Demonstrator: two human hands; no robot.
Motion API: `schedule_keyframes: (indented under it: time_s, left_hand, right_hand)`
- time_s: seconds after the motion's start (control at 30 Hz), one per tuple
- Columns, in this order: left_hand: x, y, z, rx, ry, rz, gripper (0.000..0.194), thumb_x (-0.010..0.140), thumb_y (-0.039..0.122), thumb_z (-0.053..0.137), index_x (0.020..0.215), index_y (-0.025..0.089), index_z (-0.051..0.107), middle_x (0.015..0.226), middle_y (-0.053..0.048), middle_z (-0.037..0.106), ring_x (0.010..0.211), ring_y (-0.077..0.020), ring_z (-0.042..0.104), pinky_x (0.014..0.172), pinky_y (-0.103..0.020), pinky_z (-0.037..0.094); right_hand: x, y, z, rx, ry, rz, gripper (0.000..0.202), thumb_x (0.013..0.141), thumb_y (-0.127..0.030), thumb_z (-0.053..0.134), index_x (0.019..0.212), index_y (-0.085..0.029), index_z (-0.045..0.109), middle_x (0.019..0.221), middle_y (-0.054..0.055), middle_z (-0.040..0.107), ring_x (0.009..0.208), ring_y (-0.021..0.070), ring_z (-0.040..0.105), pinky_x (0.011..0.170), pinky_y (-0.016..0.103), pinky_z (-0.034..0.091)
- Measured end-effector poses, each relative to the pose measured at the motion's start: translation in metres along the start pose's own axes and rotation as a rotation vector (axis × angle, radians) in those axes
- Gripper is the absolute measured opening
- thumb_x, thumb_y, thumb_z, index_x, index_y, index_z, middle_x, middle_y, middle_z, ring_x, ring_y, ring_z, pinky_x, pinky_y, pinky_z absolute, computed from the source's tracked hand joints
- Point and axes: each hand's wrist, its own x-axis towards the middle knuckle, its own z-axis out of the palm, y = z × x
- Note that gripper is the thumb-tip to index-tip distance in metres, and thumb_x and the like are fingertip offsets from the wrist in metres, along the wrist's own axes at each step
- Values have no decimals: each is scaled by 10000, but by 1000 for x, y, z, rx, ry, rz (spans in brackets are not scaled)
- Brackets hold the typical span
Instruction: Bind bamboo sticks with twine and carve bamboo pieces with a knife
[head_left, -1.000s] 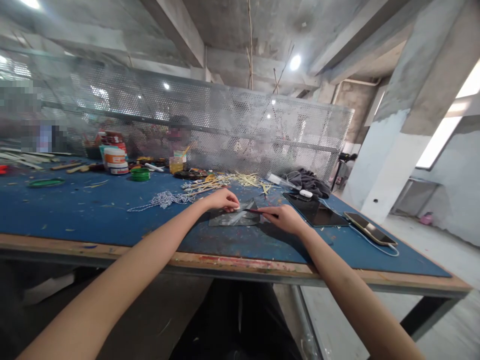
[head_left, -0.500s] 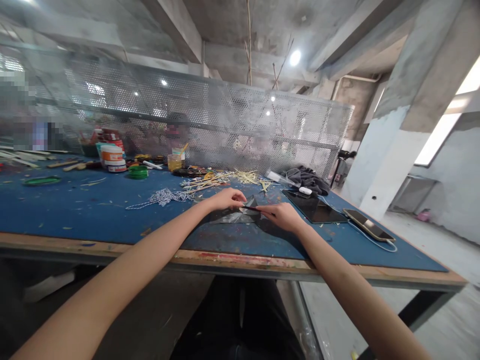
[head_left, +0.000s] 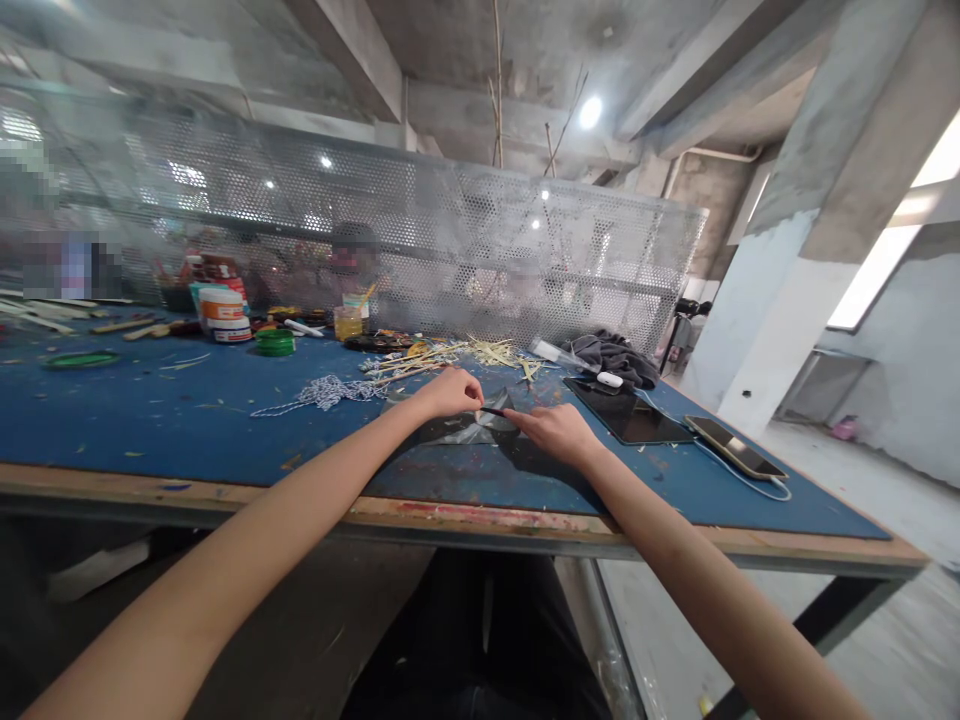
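My right hand point(head_left: 559, 430) is closed around a thin dark stick-like tool point(head_left: 493, 411), which points left from the fingertips; its exact kind is too small to tell. The fingers of my left hand point(head_left: 454, 392) are pinched together at the tool's far tip. Whatever small piece they hold is hidden or too small to name. Under both hands a crinkled, shiny grey sheet point(head_left: 450, 432) lies on the blue table mat point(head_left: 300, 440).
Behind my hands lie pale thin strips point(head_left: 495, 352) and tangled blue-white cord point(head_left: 326, 392). Paint jars point(head_left: 225, 315) and a green tape roll point(head_left: 275, 342) stand left. On the right are a tablet point(head_left: 630, 412), a phone point(head_left: 735, 447) with a cable, and a dark cloth point(head_left: 615, 357). A perforated metal screen point(head_left: 450, 230) rises behind.
My left hand has drawn its fingers closer together and shifted slightly left. The right hand with the dark tool has moved a little left too.
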Motion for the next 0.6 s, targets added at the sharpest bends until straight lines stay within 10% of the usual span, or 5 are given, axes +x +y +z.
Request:
schedule_keyframes:
  time_s: [0.6]
  left_hand:
    - [1, -1, -1, -86, -30, -29, 211, 926, 321, 618, 976, 118, 647, 880, -28, 664, 733, -137, 634, 692, -312, 553]
  right_hand:
    - [-3, -3, -1, 53, -54, -19, 407, 1007, -303, 397, 1383, -299, 553, 1070, 95, 753, 893, 211, 716, 753, 256, 453]
